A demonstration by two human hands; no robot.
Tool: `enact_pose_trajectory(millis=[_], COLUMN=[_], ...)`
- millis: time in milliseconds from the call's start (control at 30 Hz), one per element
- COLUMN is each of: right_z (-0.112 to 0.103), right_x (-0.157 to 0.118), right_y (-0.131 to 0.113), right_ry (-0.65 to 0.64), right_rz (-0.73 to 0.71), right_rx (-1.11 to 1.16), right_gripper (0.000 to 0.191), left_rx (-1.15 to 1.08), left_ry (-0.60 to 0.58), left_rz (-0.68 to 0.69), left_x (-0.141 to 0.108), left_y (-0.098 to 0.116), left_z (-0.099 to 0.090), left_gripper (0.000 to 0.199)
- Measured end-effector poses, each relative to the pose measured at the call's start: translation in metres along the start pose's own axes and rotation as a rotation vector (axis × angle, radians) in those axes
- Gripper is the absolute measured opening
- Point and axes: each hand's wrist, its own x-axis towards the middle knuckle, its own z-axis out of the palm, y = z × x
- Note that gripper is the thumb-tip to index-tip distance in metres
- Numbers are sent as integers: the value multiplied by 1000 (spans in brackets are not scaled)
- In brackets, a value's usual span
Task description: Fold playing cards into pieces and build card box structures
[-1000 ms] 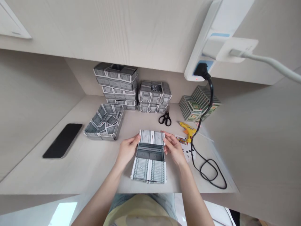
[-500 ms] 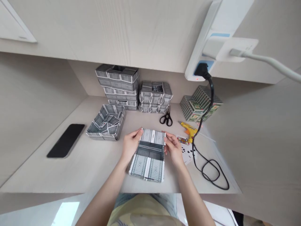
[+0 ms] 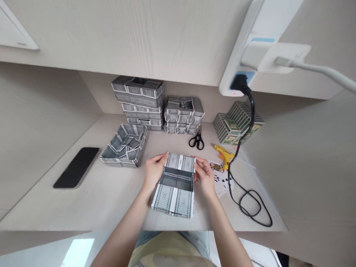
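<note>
Left hand (image 3: 154, 170) and right hand (image 3: 205, 175), fingers partly curled, grip the card box (image 3: 172, 193) by opposite sides of its far end, on our side of the scissors (image 3: 197, 138); uneven squeezing, we judge, could bow its thin-looking walls and skew the opening.

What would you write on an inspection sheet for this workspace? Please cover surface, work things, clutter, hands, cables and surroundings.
Surface: pale desk, things spread over it
Work things: card-patterned box with an opening in its top
Clutter: phone and open tray of patterned pieces, left; scissors behind the box; glue gun and playing cards, right
Hands: left hand and right hand hold the box's far end, one per side
Cables: black cable from the power strip, looped on the desk; white cable leaves the view, right
Surroundings: patterned boxes stacked at the back
</note>
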Motion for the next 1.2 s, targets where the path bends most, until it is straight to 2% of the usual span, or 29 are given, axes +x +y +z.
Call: enact_pose_trajectory(millis=[267,367,500,667,767,967,1100,1200], right_z=[3,4,3,3,3,1,-2,-4], right_x=[2,3,7,12,14,19,18,14], right_y=[4,8,11,9,8,8,11,11], right_ry=[45,95,130,-24,-52,-76,-115,-128], right_rz=[-49,-109,-183,-158,-140,-117,-63,-14], right_rx=[-54,-203,-421,-322,-315,-278,-107,1], right_gripper=[32,32,27,31,31,30,39,46], left_rx=[-90,-127,-162,-159,-143,-138,-218,-255], left_ry=[-10,-39,-147,-270,-316,-300,-313,-322], left_rz=[-18,0,31,52,87,67,39,81], left_x=[6,10,14,18,20,19,15,11], left_y=[-3,-8,-17,-20,-19,-19,-20,-19], left_z=[2,4,8,8,8,10,6,1], left_gripper=[37,37,38,40,40,41,44,42])
